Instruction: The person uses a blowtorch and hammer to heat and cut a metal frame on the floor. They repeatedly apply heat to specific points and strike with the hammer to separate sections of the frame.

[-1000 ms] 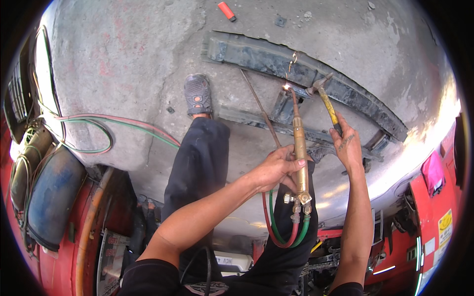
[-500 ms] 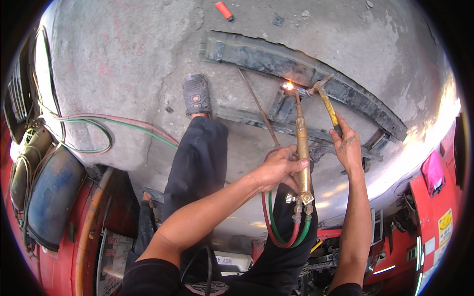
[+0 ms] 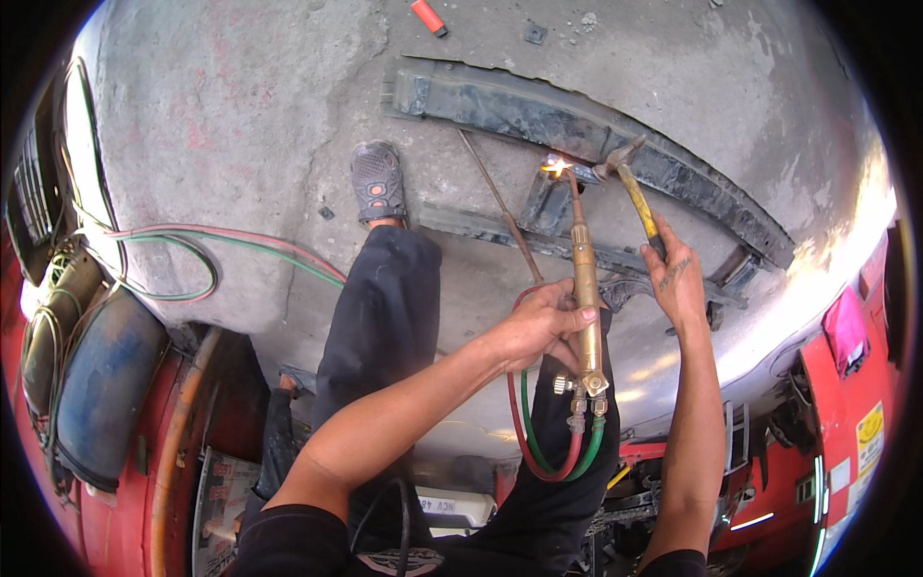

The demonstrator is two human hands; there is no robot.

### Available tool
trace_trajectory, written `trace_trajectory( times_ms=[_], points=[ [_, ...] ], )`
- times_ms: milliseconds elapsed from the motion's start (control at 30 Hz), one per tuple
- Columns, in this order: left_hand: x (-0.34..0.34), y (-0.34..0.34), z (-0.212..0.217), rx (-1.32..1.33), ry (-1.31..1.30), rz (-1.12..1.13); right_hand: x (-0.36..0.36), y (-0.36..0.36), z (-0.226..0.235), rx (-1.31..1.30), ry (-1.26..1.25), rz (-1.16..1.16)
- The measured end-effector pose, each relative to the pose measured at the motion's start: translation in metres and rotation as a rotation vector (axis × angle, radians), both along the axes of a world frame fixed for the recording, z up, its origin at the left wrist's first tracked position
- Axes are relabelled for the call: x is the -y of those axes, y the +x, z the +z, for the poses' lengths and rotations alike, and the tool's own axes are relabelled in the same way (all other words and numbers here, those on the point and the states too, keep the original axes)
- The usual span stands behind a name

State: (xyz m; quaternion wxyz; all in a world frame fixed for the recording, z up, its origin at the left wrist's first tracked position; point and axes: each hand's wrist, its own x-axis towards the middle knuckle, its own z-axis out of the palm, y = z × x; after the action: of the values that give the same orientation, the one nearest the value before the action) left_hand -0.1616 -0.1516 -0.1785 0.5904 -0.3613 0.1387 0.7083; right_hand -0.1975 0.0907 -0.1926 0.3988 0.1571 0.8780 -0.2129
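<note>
My left hand (image 3: 538, 322) grips the brass torch (image 3: 585, 288), flame on the steel frame (image 3: 577, 120); my right hand (image 3: 678, 279) clasps the hammer (image 3: 635, 188)

On the grey concrete floor (image 3: 240, 115) lies a small orange-red piece (image 3: 428, 16) near the top edge, and a little dark square piece (image 3: 535, 34) is just beside it. A grey shoe (image 3: 377, 181) stands on the floor. Red and green hoses (image 3: 221, 240) run across the floor at the left. A blue cylinder (image 3: 101, 385) lies at the left side, beside red metal bodywork (image 3: 846, 404).
</note>
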Motion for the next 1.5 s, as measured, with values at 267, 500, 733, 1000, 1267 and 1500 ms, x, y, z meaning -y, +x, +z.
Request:
trace_trajectory(
  times_ms=[267,500,733,1000,1267,1500],
  points=[
    [0.002,0.000,-0.001,-0.007,0.016,0.019,0.013,-0.019,0.006,0.095,0.005,-0.035],
    [0.004,-0.001,0.000,-0.006,-0.012,0.018,0.023,-0.032,0.011,0.102,-0.065,-0.046],
    [0.005,-0.001,-0.001,-0.021,-0.012,0.020,0.014,-0.038,-0.011,-0.043,-0.127,0.081],
    [0.007,-0.001,0.000,-0.006,-0.016,0.025,0.011,-0.063,-0.023,0.023,-0.161,0.223],
    [0.009,0.000,-0.002,-0.006,-0.020,0.023,0.015,-0.091,-0.015,0.010,-0.080,0.336],
    [0.007,0.002,0.001,-0.012,-0.005,0.024,0.015,-0.074,-0.021,-0.344,-0.122,0.085]
  ],
)
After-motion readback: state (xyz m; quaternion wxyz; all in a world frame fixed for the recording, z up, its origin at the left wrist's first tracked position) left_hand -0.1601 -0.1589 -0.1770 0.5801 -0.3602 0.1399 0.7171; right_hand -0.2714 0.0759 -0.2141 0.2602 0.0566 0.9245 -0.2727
